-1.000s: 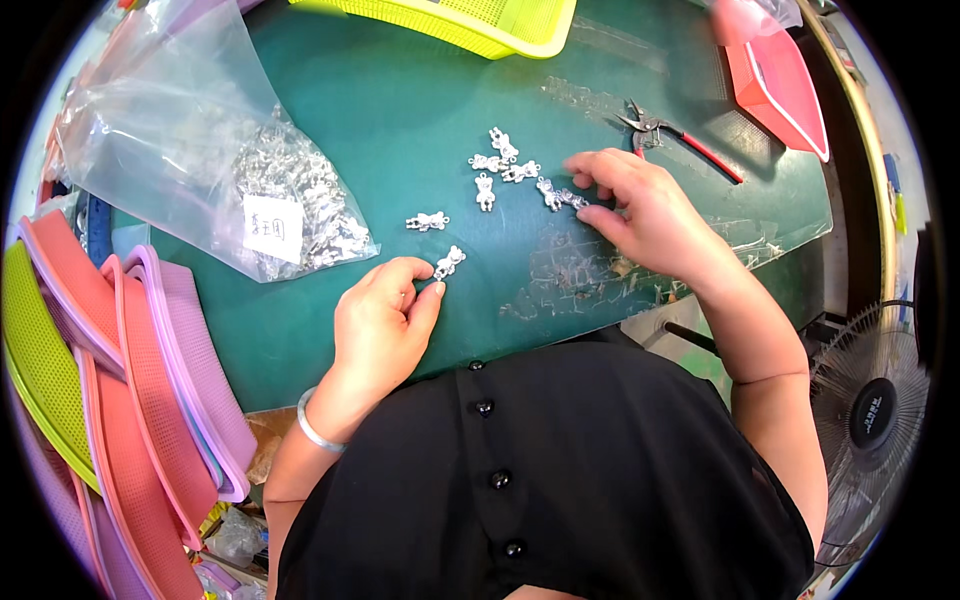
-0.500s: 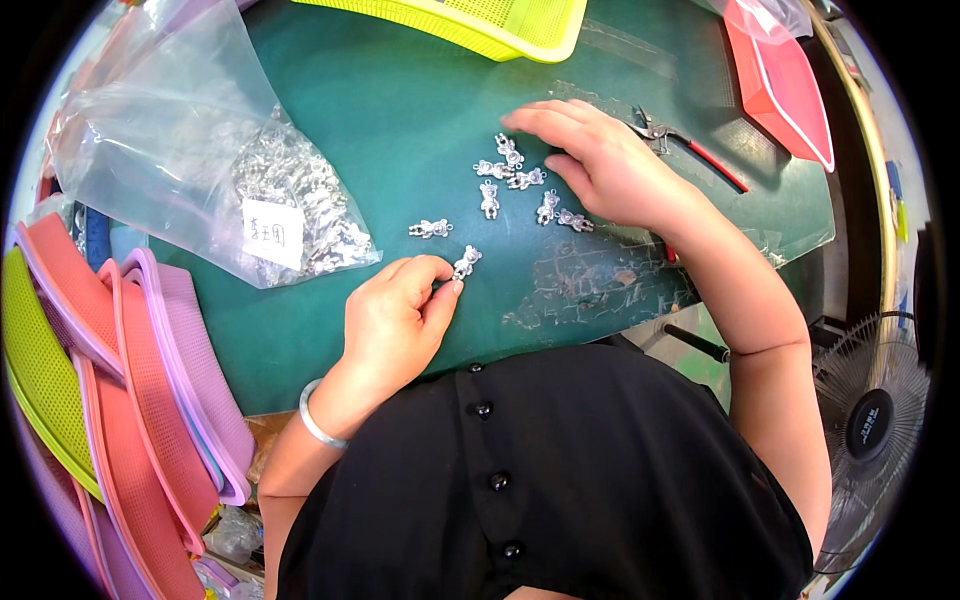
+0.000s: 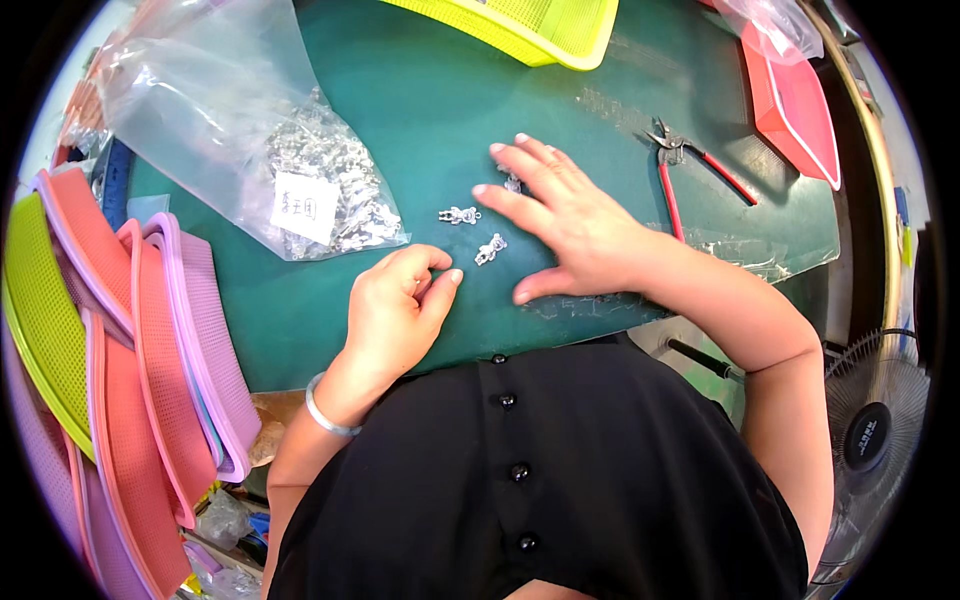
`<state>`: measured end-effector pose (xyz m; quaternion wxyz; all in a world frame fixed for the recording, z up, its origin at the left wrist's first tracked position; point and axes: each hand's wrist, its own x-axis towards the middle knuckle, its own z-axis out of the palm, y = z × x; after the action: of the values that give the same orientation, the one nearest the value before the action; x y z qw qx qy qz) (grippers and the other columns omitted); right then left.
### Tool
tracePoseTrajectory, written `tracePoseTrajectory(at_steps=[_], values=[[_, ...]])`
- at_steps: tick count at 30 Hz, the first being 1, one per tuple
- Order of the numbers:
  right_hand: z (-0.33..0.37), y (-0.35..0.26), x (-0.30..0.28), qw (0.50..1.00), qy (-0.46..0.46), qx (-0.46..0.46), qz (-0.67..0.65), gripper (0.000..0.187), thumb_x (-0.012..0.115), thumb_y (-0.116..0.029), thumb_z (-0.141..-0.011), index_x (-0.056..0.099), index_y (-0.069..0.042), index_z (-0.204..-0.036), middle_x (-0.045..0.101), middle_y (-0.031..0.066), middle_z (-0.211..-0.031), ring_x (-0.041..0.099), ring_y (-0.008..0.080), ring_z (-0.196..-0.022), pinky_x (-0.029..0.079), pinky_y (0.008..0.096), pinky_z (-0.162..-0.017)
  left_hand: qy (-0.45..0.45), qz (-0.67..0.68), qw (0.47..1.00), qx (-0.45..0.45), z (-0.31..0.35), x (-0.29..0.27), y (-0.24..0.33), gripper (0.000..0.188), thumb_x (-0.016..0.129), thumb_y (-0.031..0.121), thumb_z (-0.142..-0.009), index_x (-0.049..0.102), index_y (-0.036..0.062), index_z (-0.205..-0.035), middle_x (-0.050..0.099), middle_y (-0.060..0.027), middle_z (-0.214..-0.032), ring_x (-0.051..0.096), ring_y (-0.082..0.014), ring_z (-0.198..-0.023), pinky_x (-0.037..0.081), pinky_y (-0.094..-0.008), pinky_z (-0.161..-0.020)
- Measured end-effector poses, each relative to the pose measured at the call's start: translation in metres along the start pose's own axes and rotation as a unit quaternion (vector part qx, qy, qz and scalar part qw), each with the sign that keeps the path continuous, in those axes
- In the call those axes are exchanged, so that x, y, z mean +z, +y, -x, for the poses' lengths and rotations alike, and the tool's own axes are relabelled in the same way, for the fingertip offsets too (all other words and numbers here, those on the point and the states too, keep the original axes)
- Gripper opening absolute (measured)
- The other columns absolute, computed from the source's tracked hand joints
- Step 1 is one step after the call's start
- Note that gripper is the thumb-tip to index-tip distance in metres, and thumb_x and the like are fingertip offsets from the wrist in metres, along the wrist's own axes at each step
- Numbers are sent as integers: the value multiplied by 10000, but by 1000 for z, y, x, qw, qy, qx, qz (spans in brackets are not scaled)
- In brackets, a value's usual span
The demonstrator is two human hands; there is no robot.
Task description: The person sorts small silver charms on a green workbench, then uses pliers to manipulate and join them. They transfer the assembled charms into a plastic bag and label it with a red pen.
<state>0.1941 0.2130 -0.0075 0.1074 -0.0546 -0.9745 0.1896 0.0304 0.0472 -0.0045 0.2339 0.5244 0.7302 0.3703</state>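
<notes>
- We see two small silver metal charms (image 3: 459,214) on the green cutting mat (image 3: 420,90).
- Our right hand (image 3: 570,215) lies flat, fingers spread, beside them.
- Our left hand (image 3: 395,310) is loosely curled, holding nothing visible.

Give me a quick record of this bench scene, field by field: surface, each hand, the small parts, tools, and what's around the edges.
surface: green mat on the table
left hand: left hand curled loosely on the mat, just left of a small silver charm; whether it holds anything cannot be told
right hand: right hand flat, palm down, fingers spread over other charms
loose parts: a second silver charm lying free ahead of the left hand
bag: clear plastic bag of silver pieces with a white label, at left
tool: red-handled pliers at right
edges: stacked pink, purple and yellow mesh trays at left; fan at lower right
</notes>
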Motion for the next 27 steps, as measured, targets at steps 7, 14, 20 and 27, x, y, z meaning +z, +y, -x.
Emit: tracePoseTrajectory(at_steps=[7, 14, 20, 27], values=[[-39, -17, 28, 996, 76, -47, 10, 329, 684, -261, -732, 588, -66, -979, 515, 141, -1031, 489, 315, -998, 427, 405, -831, 15, 93, 990, -107, 29, -17, -1, 62, 662, 47, -786, 615, 7, -796, 498, 43, -602, 404, -20, -537, 326, -186, -479], [-38, -17, 37, 984, 154, -34, 85, 139, 609, -185, -761, 527, -76, -733, 503, 100, -739, 561, 286, -675, 476, 386, -595, -51, 734, 658, -159, 39, -31, -14, 454, 368, 349, -971, 478, -35, -1186, 569, -120, -942, 556, -227, -873, 458, -343, -807], [-37, -22, 37, 976, 179, 22, 121, 165, 624, -203, -787, 527, -76, -746, 509, 83, -737, 574, 275, -684, 478, 387, -589, -110, 803, 580, -86, 49, -38, -7, 514, 304, 361, -978, 426, -53, -1258, 497, -252, -1204, 502, -346, -1104, 386, -431, -1000], [-36, -26, 39, 973, 187, 39, 132, 170, 625, -208, -791, 532, -72, -752, 512, 86, -730, 572, 281, -678, 480, 393, -587, -138, 809, 568, -57, 62, -41, -4, 488, 302, 302, -974, 390, -59, -1291, 470, -258, -1249, 462, -365, -1171, 359, -445, -1028]])
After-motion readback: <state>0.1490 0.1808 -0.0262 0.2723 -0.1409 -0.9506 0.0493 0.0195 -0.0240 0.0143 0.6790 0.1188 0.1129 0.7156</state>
